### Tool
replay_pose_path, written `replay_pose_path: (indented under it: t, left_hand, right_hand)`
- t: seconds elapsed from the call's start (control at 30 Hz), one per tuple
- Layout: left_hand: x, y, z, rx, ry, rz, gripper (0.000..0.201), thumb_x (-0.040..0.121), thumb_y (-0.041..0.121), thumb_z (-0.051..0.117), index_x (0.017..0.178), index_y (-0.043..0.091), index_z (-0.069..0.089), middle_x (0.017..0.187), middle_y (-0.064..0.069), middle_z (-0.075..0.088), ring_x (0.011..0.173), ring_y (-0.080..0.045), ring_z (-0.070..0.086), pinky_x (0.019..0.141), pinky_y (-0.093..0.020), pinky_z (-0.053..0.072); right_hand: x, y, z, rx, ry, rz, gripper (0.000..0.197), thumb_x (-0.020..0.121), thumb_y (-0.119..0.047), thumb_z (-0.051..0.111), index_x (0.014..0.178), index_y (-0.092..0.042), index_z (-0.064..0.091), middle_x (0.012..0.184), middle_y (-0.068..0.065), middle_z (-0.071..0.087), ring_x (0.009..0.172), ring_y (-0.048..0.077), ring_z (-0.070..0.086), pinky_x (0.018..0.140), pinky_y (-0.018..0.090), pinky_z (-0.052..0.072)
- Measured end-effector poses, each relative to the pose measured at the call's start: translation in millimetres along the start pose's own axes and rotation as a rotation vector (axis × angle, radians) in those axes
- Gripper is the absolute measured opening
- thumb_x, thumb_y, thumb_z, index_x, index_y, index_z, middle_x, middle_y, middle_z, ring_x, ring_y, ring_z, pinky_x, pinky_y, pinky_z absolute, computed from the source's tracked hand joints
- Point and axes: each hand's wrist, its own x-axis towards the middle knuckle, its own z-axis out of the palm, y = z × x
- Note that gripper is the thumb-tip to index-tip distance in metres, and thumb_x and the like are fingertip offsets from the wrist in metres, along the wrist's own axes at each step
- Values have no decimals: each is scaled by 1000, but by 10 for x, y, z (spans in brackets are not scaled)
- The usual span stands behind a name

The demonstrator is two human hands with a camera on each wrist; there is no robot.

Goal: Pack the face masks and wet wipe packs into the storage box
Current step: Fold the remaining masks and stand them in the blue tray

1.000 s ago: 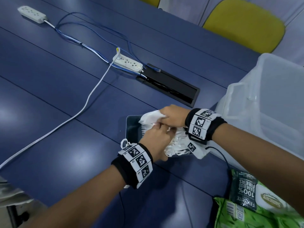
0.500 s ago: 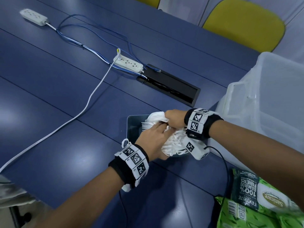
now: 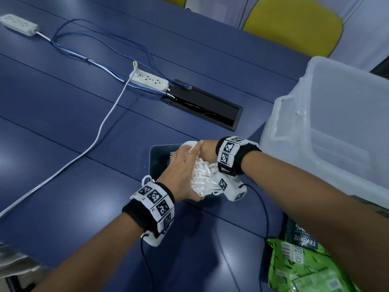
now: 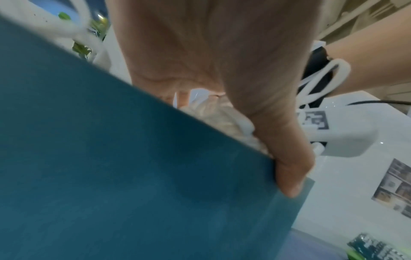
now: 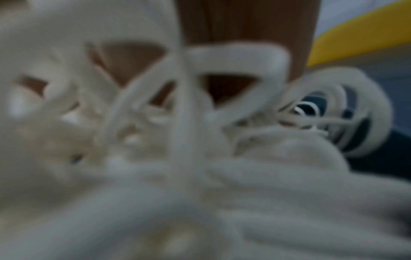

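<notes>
A bundle of white face masks (image 3: pixel 203 179) with tangled ear loops sits over an open dark teal box (image 3: pixel 159 159) at the table's middle. My left hand (image 3: pixel 185 163) lies over the bundle's left side, fingers stretched across the top and thumb underneath. In the left wrist view the thumb (image 4: pixel 286 167) presses the masks (image 4: pixel 224 116) against the teal box (image 4: pixel 133 176). My right hand (image 3: pixel 207 145) grips the far end, largely hidden by the left fingers. The right wrist view shows only blurred masks (image 5: pixel 244 193). The translucent storage box (image 3: pixel 280 127) stands to the right. Green wet wipe packs (image 3: pixel 305 262) lie at lower right.
A white power strip (image 3: pixel 149 80) with blue and white cables lies beyond the masks, beside a black cable hatch (image 3: pixel 202 106) in the blue table (image 3: pixel 63 123). Another strip (image 3: pixel 19 25) sits far left. A yellow chair (image 3: pixel 294 24) stands behind the table.
My left hand's fingers have uncurled and now lie stretched over the top of the mask bundle. The right hand has stayed gripping the far end; both wrists shifted slightly.
</notes>
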Motion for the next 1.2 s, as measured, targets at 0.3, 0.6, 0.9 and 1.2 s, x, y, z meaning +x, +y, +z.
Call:
replay_pose_path:
  t: [0.3, 0.6, 0.9, 1.2]
  left_hand:
    - [-55, 34, -26, 54, -43, -68, 146, 52, 50, 87, 150, 19, -16, 153, -13, 1, 141, -29, 10, 116, -39, 19]
    - [-6, -88, 48, 77, -189, -272, 159, 31, 86, 61, 150, 9, -10, 159, -10, 3, 146, -25, 13, 118, -48, 14]
    - [-88, -27, -86, 142, -204, -247, 143, 54, 77, 70, 150, 9, -11, 160, -8, 7, 146, -24, 15, 118, -45, 6]
    - [-790, -349, -271, -252, 436, -235, 64, 85, 52, 58, 127, 4, 55, 124, -12, 54, 120, -26, 48, 93, -29, 36]
  right_hand:
    - [-336, 337, 158, 267, 346, -107, 33, 99, -21, 43, 128, -15, 58, 129, 5, 60, 118, 24, 53, 96, 28, 39]
    - [-250, 220, 307, 221, 337, -20, 29, 98, -12, 29, 72, -14, 42, 108, 16, 61, 100, 33, 55, 84, 37, 41]
    - [-105, 270, 182, 333, 239, 69, 30, 94, -13, 37, 69, -3, 50, 78, 8, 55, 75, 26, 51, 65, 31, 41]
    - [-896, 663, 818, 327, 464, 329, 49, 95, -26, 46, 139, -9, 30, 121, 19, 58, 107, 37, 57, 85, 39, 46]
